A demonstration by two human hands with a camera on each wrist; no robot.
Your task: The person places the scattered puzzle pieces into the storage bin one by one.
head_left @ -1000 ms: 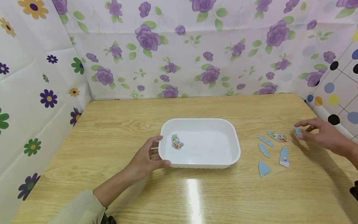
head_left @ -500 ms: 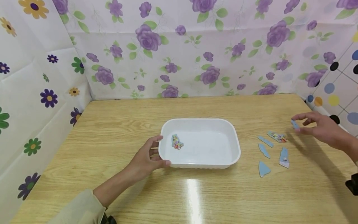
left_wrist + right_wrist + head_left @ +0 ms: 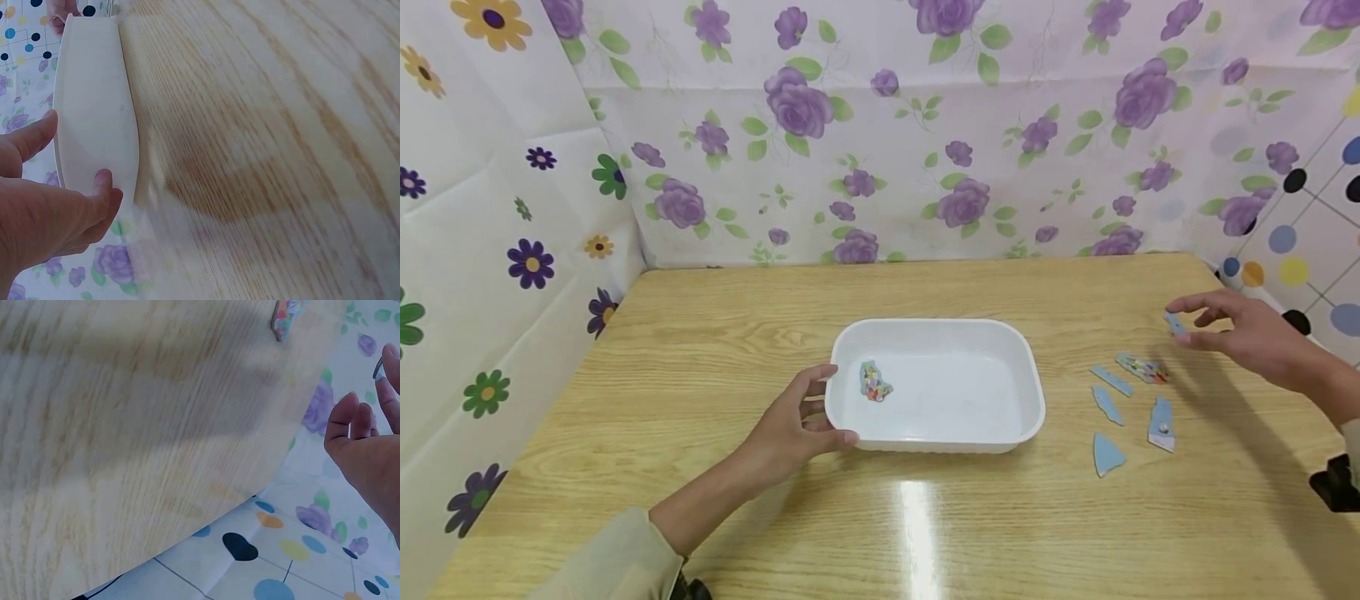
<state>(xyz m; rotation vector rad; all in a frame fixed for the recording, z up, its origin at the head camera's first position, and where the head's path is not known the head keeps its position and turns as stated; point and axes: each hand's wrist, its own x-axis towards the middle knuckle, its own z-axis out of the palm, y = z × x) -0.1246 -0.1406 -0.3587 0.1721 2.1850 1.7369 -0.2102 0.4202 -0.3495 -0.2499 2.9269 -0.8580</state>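
My left hand [image 3: 782, 421] grips the left end of a white plastic tub [image 3: 940, 446], thumb at the near corner and fingers along the side. In the left wrist view, the fingers [image 3: 94, 212] lie against the tub's outer wall [image 3: 100, 94]. Inside the tub, near its left wall, lies a multicoloured puzzle piece [image 3: 872, 382]. My right hand [image 3: 1255, 337] pinches a small light-blue puzzle piece [image 3: 1174, 322] between thumb and fingertips, above the table. The right wrist view shows that piece [image 3: 378, 367] edge-on, partly hidden by the fingers.
Right of the tub, several flat pieces lie on the wooden table [image 3: 737, 333]: a multicoloured one [image 3: 1142, 368], a blue strip [image 3: 1111, 380], a blue triangular one [image 3: 1107, 455] and a blue one with a white end [image 3: 1162, 423]. Flowered sheets [image 3: 880, 150] hang behind and left.
My right hand has moved left and slightly away from me, carrying the pinched blue puzzle piece. The left hand and the tub have stayed put.
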